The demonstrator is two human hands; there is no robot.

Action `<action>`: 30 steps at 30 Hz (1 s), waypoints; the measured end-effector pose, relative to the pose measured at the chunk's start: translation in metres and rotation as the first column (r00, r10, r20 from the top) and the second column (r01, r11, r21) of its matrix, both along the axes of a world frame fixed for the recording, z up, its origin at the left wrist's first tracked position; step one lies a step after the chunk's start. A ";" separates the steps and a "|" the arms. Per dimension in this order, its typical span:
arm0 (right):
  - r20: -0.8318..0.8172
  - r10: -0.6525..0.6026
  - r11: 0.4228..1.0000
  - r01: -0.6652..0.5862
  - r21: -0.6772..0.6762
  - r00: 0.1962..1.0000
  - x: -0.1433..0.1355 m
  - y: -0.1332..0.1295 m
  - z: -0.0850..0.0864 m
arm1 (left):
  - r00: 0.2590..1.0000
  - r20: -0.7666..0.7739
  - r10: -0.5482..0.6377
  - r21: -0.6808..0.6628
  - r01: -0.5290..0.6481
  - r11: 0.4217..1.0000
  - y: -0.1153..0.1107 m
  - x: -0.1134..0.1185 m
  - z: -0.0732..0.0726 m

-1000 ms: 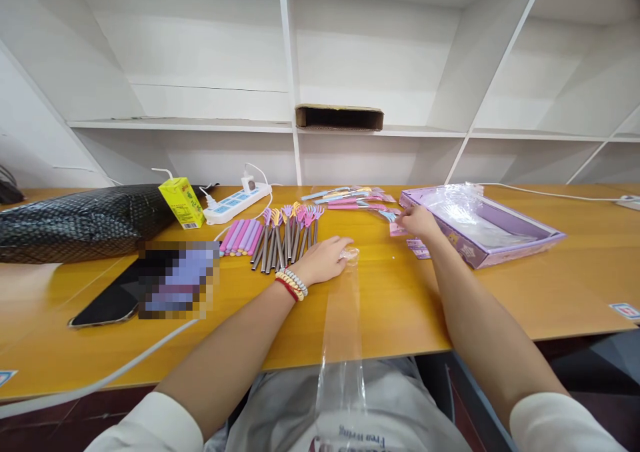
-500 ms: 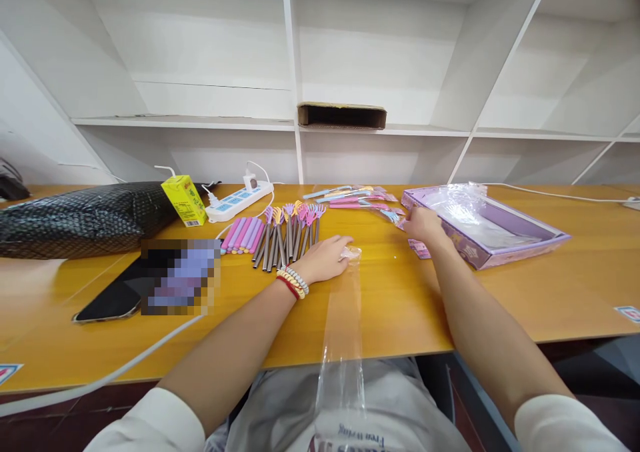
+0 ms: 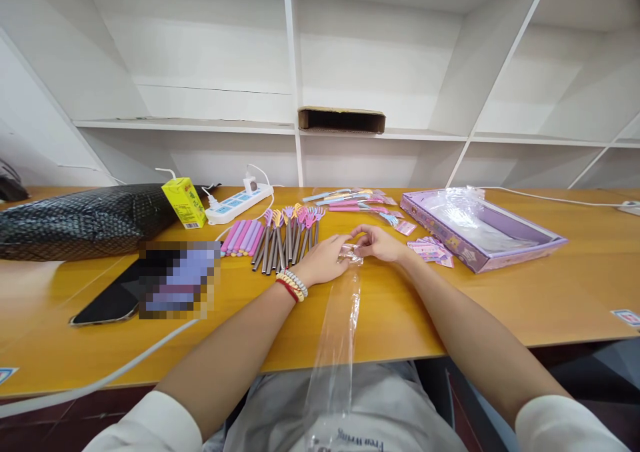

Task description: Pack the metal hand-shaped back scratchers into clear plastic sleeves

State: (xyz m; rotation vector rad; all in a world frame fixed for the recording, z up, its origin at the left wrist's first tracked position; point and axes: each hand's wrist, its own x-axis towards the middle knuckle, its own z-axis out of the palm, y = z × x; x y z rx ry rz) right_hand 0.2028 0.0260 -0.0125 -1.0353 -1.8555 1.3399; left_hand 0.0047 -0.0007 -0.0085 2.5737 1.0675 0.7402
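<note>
A long clear plastic sleeve (image 3: 334,325) runs from between my hands over the table edge onto my lap. My left hand (image 3: 325,260) has its fingers on the upper end of the sleeve. My right hand (image 3: 381,243) pinches the same end from the right. Just left of my left hand lie several metal rods with coloured claw heads (image 3: 287,235), beside a row of pink and purple tubes (image 3: 243,237). Small pink cards (image 3: 431,250) lie right of my right hand. Behind my hands are bagged claw sticks (image 3: 345,202).
A purple box (image 3: 487,259) holding clear plastic bags stands on the right. On the left are a yellow drink carton (image 3: 184,202), a white power strip (image 3: 240,205), a black wrapped parcel (image 3: 90,222) and a dark phone (image 3: 113,292). White shelves with a cardboard box (image 3: 343,120) rise behind.
My right hand has moved left from the cards near the purple box to the sleeve's upper end beside my left hand. The pink cards are now uncovered. My left hand has stayed in place.
</note>
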 end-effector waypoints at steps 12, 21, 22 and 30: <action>-0.048 -0.008 1.000 0.008 0.004 0.999 -0.005 -0.003 0.000 | 0.951 0.280 0.132 -0.230 -0.067 0.971 0.009 0.003 -0.003; -0.045 -0.024 1.000 0.023 -0.016 0.999 -0.006 -0.005 0.005 | 0.935 0.314 0.166 -0.247 -0.088 0.965 0.008 0.004 -0.001; -0.046 -0.024 1.000 0.024 -0.010 0.999 -0.006 -0.005 0.004 | 0.933 0.320 0.164 -0.252 -0.083 0.964 0.008 0.004 -0.001; -0.147 -0.033 0.999 0.028 -0.034 0.989 -0.009 -0.005 0.003 | 0.887 0.434 0.156 -0.231 -0.058 0.971 0.009 0.003 0.001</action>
